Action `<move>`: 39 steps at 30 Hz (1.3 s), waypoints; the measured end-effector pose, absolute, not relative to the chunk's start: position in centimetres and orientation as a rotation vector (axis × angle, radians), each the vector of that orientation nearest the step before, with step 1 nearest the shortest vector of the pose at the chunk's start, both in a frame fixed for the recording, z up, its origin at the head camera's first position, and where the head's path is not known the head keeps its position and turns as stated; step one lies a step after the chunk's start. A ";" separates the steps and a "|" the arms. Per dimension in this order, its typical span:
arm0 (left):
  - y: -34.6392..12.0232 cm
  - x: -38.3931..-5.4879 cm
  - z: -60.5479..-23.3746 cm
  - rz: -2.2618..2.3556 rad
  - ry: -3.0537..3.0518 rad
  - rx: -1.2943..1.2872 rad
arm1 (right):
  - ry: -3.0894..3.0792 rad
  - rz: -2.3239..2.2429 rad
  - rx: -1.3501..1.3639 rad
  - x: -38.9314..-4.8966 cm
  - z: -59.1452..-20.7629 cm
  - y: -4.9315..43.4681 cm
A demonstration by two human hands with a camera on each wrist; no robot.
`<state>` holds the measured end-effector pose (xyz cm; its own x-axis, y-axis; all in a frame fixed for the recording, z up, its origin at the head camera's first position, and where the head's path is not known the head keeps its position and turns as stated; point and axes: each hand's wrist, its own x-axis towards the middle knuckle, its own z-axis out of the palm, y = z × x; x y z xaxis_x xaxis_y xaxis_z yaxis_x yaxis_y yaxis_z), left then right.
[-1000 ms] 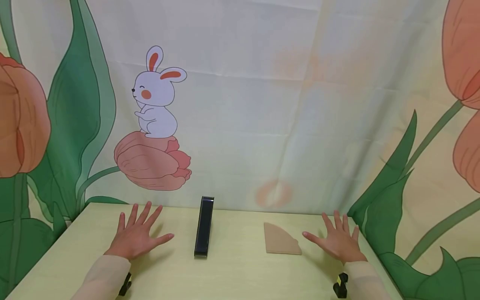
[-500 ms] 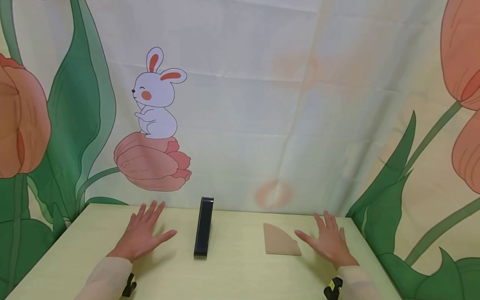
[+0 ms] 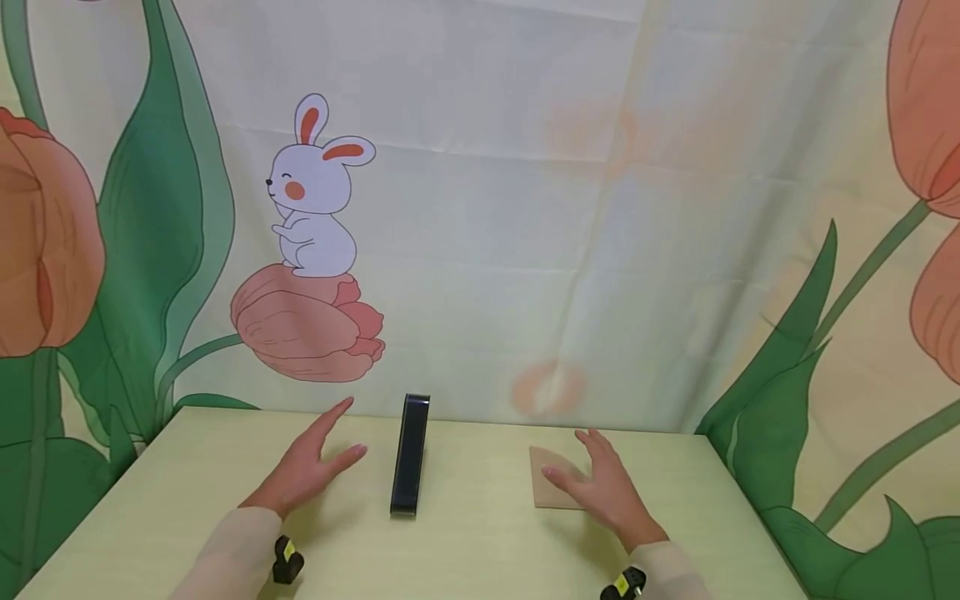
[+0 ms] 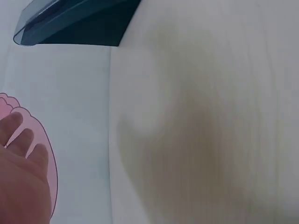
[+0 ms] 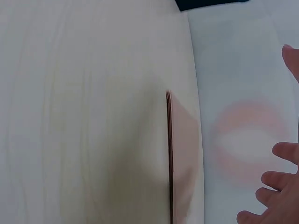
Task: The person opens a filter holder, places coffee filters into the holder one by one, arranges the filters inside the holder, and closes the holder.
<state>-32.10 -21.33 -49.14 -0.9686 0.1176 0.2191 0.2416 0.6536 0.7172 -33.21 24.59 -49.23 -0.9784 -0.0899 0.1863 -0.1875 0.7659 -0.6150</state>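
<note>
A narrow dark box (image 3: 410, 457) with glossy edges stands upright near the middle of the table; its dark side (image 4: 93, 28) shows at the top of the left wrist view. To its right lies a flat brown fan-shaped stack that looks like paper coffee filters (image 3: 546, 497), with layered edges in the right wrist view. My left hand (image 3: 307, 467) hovers left of the box, thumb spread from straight fingers, holding nothing. Above the filters' right part hangs my right hand (image 3: 606, 490), thumb apart from the fingers, partly hiding them. It holds nothing.
Both hands cast shadows on the pale table (image 3: 472, 550). A cloth backdrop (image 3: 480, 208) printed with tulips and a rabbit hangs behind the table's far edge. Black wrist cameras with yellow patches sit at both sleeves.
My left hand has moved right toward the dark box and turned more onto its side. My right hand has moved left, now partly covering the filters. The box and filters have stayed put.
</note>
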 end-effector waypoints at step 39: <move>-17.2 -38.0 -49.6 -1.800 -2.572 -0.439 | -2.246 1.737 0.295 -30.7 -53.2 3.8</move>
